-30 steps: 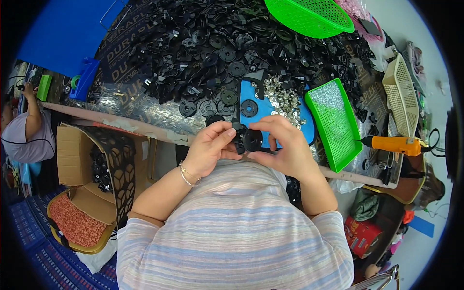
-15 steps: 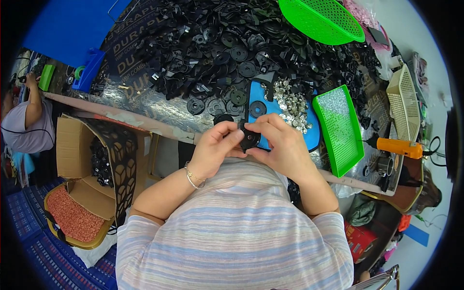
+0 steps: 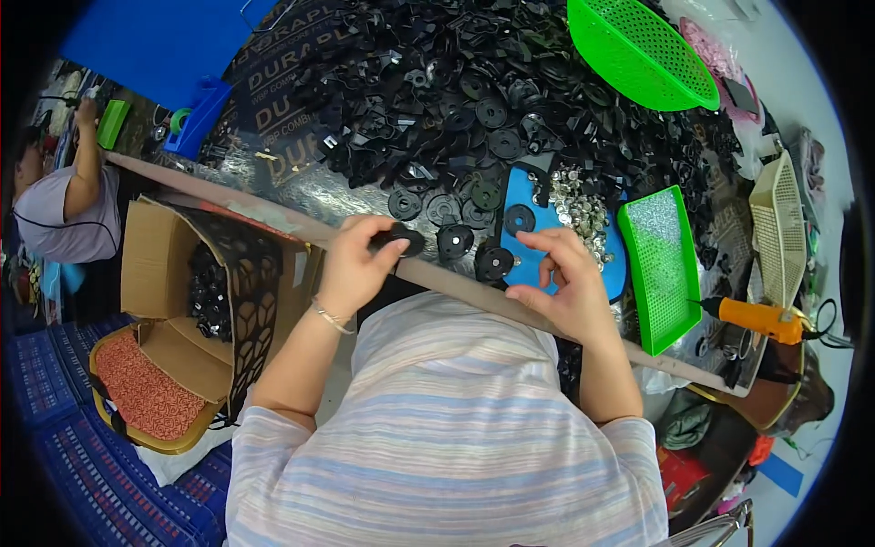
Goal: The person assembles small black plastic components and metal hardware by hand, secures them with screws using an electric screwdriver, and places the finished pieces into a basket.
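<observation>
My left hand pinches a round black plastic part between thumb and fingers, over the table's near edge. My right hand has thumb and forefinger apart with nothing visible between them, above the near edge of a blue mat. Between the hands, two more round black parts lie by the edge, one nearer the left hand and one nearer the right. A black disc rests on the mat, beside a pile of small silvery metal caps.
A large heap of black plastic parts covers the far table. To the right are a green tray of tiny shiny pieces, an orange-handled tool and a cream basket. A cardboard box stands left; another person is beyond.
My hands have moved apart from the black part they both held. The left has carried a round black part leftward; the right has come away to the right and opened.
</observation>
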Demonstrator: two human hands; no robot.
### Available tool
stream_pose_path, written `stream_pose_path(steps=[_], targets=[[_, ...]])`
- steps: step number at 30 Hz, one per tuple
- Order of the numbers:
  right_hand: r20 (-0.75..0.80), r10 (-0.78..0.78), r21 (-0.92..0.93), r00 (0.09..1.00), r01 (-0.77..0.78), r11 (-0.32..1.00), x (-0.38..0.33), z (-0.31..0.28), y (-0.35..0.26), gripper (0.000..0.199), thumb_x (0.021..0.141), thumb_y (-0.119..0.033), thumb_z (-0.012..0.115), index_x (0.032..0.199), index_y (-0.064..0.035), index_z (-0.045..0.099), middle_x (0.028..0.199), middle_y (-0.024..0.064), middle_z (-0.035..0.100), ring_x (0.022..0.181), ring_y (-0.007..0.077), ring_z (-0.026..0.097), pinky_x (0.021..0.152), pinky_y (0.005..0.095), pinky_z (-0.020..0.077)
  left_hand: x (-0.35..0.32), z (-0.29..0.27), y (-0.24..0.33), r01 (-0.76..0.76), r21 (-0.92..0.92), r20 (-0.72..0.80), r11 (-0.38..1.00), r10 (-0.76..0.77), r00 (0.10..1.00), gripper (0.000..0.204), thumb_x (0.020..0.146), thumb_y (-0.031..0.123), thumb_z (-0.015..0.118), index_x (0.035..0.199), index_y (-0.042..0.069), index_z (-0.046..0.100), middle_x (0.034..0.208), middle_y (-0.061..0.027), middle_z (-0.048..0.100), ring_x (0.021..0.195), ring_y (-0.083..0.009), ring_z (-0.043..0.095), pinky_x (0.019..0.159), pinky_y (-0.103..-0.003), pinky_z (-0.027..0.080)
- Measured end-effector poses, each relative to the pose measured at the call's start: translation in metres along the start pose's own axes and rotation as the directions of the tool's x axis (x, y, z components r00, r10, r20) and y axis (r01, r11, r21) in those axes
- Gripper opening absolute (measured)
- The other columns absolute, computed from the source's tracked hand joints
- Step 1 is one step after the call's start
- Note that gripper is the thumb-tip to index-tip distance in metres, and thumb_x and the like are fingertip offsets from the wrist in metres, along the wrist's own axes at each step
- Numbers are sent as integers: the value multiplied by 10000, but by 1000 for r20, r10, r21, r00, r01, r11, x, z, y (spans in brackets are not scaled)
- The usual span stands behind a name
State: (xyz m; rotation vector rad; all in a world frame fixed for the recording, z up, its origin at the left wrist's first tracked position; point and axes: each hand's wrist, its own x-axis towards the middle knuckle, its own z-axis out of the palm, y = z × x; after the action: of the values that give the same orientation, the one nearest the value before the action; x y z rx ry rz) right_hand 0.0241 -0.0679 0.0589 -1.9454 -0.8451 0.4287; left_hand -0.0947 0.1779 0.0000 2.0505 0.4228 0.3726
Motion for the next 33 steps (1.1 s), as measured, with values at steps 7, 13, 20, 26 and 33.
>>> stream_pose_path(steps=[7, 13, 20, 26, 33], targets=[[-28, 24, -26, 999, -24, 999, 0, 2, -2, 570, 571, 11, 778, 1099, -73, 581, 1018, 33, 503, 580, 51, 436, 473, 169, 331, 18, 24, 0, -98, 192, -12, 976, 102, 995, 232, 682, 210, 716, 850, 66, 646, 815, -34, 582, 836, -228, 521, 775, -348, 339], [-47, 37, -22, 998, -38, 999, -6, 1, 6, 551, 574, 21, 769, 1085, -63, 581, 1015, 37, 512, 571, 51, 437, 471, 174, 329, 18, 17, 17, -134, 302, -26, 944, 148, 989, 305, 676, 248, 717, 908, 92, 596, 764, -16, 564, 778, -210, 517, 723, -347, 328], [-66, 54, -68, 996, -58, 996, -5, -1, 9, 495, 598, 11, 760, 1056, -53, 584, 1005, 44, 520, 551, 62, 441, 479, 186, 348, 67, 2, 27, -297, 495, -110, 816, 397, 911, 222, 710, 227, 683, 858, 76, 615, 850, -44, 548, 850, -237, 494, 759, -361, 337], [-190, 55, -275, 980, -107, 956, -3, -4, 13, 385, 629, -15, 741, 989, -61, 612, 920, 60, 562, 527, 101, 451, 489, 220, 393, 106, 20, 29, -321, 532, 65, 783, 340, 938, 205, 734, 220, 663, 904, 107, 652, 904, -45, 571, 940, -242, 500, 808, -378, 364], [-311, 80, -504, 947, -236, 831, -7, -14, 42, 179, 716, -115, 676, 891, -93, 648, 876, 46, 577, 607, 197, 565, 556, 307, 463, 111, 9, 37, -343, 189, -151, 920, 373, 916, 67, 799, 60, 563, 824, 0, 546, 1011, -169, 550, 887, -339, 554, 739, -363, 462]])
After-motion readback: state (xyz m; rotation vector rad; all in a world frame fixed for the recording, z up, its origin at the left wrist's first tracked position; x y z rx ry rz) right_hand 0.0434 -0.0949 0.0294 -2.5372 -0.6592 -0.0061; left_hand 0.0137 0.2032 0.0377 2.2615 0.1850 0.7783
